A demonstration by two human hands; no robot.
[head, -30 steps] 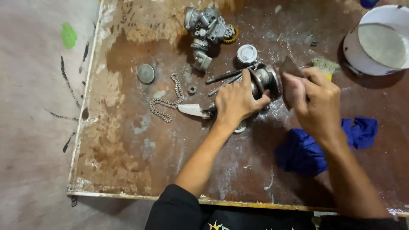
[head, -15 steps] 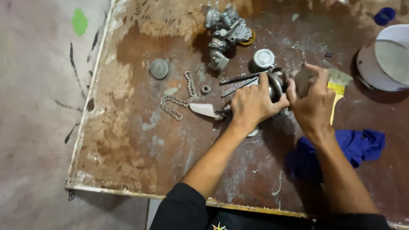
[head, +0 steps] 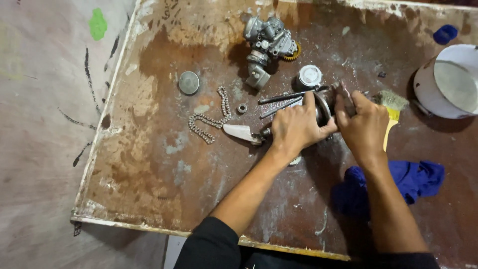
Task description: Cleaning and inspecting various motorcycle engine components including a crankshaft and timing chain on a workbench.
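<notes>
On a stained brown board (head: 149, 164), both my hands grip a round grey metal engine part (head: 324, 105). My left hand (head: 296, 127) wraps its left side; my right hand (head: 362, 122) closes over its right side. Most of the part is hidden by my fingers. A short silver chain (head: 209, 119) and a small white piece (head: 240, 132) lie just left of my left hand. Two dark metal rods (head: 281, 101) rest above my left knuckles.
A grey carburettor (head: 266, 47) stands at the top centre, a small silver cup (head: 309, 77) beside it. A round metal disc (head: 188, 82) lies left. A paintbrush (head: 391, 107), a white bucket (head: 448, 82) and a blue rag (head: 408, 182) are right.
The view has shifted, so everything sits further right and lower in frame. My hands stay closed on the metal part, turned slightly on it.
</notes>
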